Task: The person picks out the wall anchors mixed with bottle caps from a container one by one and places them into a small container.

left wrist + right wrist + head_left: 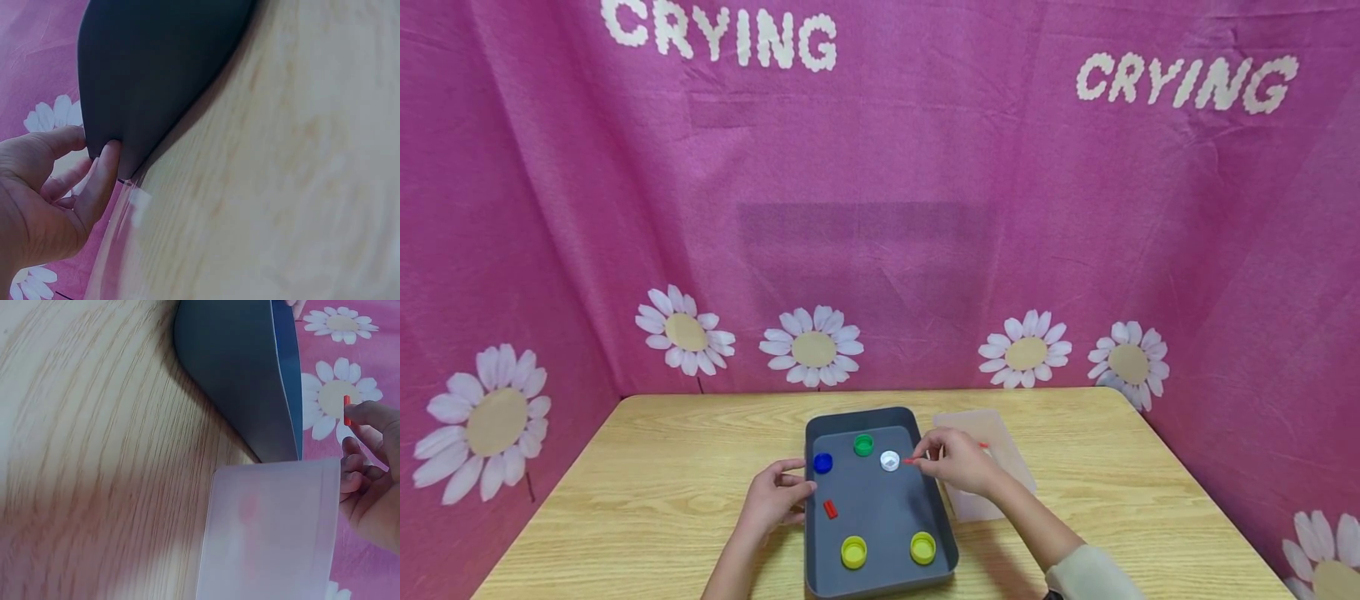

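Right hand [958,461] pinches red piece [910,461] — left hand [771,502] holds gray tray [880,510].

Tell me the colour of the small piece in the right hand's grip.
The small piece is orange-red, best seen in the right wrist view.

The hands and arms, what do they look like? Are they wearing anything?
The left hand and right hand are bare human hands, with no gloves showing. On the right arm, a pale cream sleeve ends partway down the forearm. A small dark bit shows below its edge, too little to name. No sleeve shows on the left arm.
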Motion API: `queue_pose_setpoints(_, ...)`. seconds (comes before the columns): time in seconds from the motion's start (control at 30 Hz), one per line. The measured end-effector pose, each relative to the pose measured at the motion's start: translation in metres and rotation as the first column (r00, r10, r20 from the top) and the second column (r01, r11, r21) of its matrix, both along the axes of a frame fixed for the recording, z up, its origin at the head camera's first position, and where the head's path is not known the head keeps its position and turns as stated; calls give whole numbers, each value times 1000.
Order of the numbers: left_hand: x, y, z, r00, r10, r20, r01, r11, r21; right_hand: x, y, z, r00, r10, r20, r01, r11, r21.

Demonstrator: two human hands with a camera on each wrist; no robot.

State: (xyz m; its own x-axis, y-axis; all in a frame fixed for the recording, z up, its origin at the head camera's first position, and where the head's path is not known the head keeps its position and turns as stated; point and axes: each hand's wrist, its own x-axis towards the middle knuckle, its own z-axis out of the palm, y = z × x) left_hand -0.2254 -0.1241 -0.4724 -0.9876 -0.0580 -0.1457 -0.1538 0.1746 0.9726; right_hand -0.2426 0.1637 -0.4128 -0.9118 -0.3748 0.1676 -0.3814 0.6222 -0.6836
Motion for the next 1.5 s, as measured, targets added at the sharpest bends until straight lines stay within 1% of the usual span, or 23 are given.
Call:
queue_pose_setpoints(0.17, 0, 0, 0, 1000, -1, 6, 1, 1000, 1, -1, 9, 0, 1000, -15, -22, 15, 1000, 0)
queue_pose_setpoints(0.37, 0, 0, 0, 1000, 1, 0, -1, 1000, 1, -1, 22, -1, 1000, -4, -26, 3, 1000, -30)
queue_pose_setpoints(0.53, -1, 0, 0, 1000, 2, 9, -2, 1000, 1, -3, 34, -3, 998, -18, -65, 16, 1000, -21)
queue_pose_setpoints(0.63, -1, 0, 0, 1000, -2, 8, 2, 1000, 0, -4, 42, -4, 997, -28, -74, 26, 999, -21)
queue_pose_setpoints(0.8, -1, 1, -1, 1000, -3, 2, 4, 1000, -6, -6, 53, -9, 997, -46, -67, 45, 999, -16)
queue_pose_setpoints(1.0, -1, 0, -2, 1000, -7, -2, 7, 1000, -1, -6, 62, -13, 992, -127, -25, 127, 992, -2)
queue_pose_setpoints(1.1, -1, 0, -2, 1000, -9, 2, 9, 1000, -4, -6, 63, -14, 987, -159, -17, 159, 987, -5)
queue_pose_setpoints(1.23, -1, 0, -2, 1000, -8, -2, 8, 1000, -11, -6, 64, -13, 983, -183, -20, 182, 983, -13)
queue_pose_setpoints(1.4, -2, 0, -1, 1000, -9, -11, 9, 1000, -11, -6, 64, -12, 979, -205, -4, 205, 979, -15)
queue_pose_setpoints(1.5, -1, 0, -1, 1000, -11, -6, 11, 1000, -7, -6, 65, -13, 980, -200, -7, 200, 980, -6)
